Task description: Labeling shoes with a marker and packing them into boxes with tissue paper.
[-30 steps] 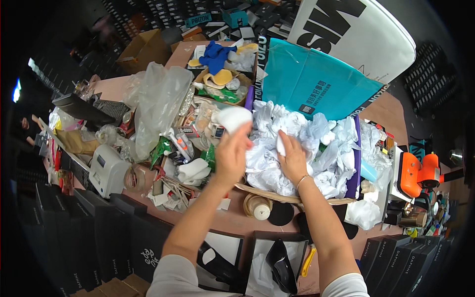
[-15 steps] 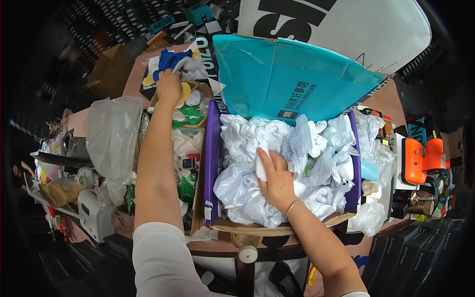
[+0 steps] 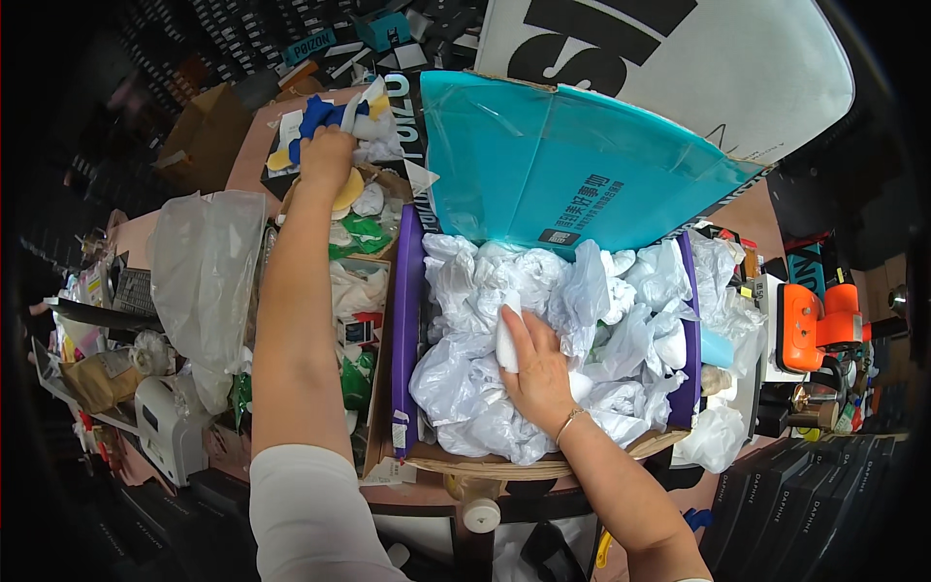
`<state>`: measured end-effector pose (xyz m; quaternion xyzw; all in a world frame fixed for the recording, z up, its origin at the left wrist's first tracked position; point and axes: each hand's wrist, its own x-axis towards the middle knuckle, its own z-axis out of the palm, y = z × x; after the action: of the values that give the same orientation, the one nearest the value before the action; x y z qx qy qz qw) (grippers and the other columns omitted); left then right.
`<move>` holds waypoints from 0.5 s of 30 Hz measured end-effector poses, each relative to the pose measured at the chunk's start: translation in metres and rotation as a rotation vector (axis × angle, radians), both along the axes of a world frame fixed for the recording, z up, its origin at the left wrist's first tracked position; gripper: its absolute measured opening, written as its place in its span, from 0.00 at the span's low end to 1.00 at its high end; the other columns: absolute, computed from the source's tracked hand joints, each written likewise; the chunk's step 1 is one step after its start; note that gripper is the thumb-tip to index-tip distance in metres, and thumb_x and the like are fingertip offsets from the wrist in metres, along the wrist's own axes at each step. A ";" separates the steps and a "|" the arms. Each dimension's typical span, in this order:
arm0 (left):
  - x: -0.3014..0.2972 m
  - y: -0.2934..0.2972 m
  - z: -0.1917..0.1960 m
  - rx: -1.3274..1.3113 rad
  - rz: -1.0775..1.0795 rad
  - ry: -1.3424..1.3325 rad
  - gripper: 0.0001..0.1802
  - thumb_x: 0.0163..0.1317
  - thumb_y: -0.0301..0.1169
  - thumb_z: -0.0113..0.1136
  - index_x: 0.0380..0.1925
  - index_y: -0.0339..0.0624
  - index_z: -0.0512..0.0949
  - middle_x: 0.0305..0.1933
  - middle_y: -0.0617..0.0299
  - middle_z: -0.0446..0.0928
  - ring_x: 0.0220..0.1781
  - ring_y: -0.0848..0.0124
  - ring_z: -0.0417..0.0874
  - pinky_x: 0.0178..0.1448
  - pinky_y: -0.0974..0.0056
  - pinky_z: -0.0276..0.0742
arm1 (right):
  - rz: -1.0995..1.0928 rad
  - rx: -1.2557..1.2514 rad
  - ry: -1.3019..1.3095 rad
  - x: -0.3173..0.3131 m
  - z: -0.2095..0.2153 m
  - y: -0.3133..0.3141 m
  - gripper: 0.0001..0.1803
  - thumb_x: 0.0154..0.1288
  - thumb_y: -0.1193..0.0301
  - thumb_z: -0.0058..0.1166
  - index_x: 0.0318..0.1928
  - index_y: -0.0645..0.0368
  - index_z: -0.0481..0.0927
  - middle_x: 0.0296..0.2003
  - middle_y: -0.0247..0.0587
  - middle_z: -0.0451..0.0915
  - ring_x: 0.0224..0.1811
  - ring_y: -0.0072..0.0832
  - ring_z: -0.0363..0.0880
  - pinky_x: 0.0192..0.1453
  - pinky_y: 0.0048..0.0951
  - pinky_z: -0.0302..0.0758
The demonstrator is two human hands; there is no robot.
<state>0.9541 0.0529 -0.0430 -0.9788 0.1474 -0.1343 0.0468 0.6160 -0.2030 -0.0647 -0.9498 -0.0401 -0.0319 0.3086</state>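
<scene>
My left hand (image 3: 328, 160) reaches to the far left over a small dark box (image 3: 277, 182). Its fingers curl at a blue cloth (image 3: 320, 114), and a narrow white strip (image 3: 351, 114) stands up beside them; their tips are hidden. A purple-sided carton (image 3: 407, 330) in front of me is full of crumpled white plastic bags and tissue (image 3: 465, 378). My right hand (image 3: 541, 380) rests on this heap, with a smooth white pad-like piece (image 3: 506, 346) held along its thumb side.
The carton's turquoise lid (image 3: 524, 165) stands raised at the back. Left of the carton, an open cardboard box (image 3: 388, 378) contains green and white scraps. A translucent bag (image 3: 208, 281) hangs farther left. An orange device (image 3: 815, 325) stands right; black boxes (image 3: 795, 504) are stacked below.
The view has shifted slightly, so the carton sits a little lower and more to the left. The white strip by my left fingers is more upright. My right hand stays on the heap.
</scene>
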 end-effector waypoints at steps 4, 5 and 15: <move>-0.039 0.016 0.031 -0.279 -0.157 -0.068 0.08 0.53 0.27 0.61 0.34 0.48 0.84 0.40 0.56 0.78 0.49 0.58 0.76 0.49 0.55 0.72 | -0.006 0.002 -0.003 -0.001 -0.003 -0.001 0.46 0.51 0.74 0.61 0.71 0.43 0.55 0.61 0.54 0.62 0.61 0.53 0.65 0.53 0.45 0.74; -0.052 0.021 0.040 -0.361 -0.207 -0.087 0.08 0.52 0.27 0.63 0.33 0.47 0.84 0.40 0.55 0.78 0.48 0.57 0.77 0.48 0.55 0.72 | -0.006 -0.006 -0.005 -0.001 -0.004 -0.001 0.46 0.51 0.74 0.61 0.71 0.43 0.55 0.61 0.54 0.62 0.61 0.53 0.66 0.53 0.45 0.74; -0.269 0.037 0.110 -1.827 -0.027 0.687 0.07 0.64 0.29 0.59 0.40 0.41 0.76 0.39 0.64 0.78 0.42 0.75 0.78 0.50 0.67 0.73 | -0.006 -0.021 -0.116 0.006 -0.018 0.000 0.42 0.56 0.72 0.58 0.70 0.43 0.55 0.59 0.53 0.65 0.60 0.52 0.67 0.60 0.49 0.69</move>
<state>0.6853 0.0897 0.0666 -0.6220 0.0035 0.0952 -0.7772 0.6221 -0.2032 -0.0827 -0.9497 -0.0555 -0.0873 0.2955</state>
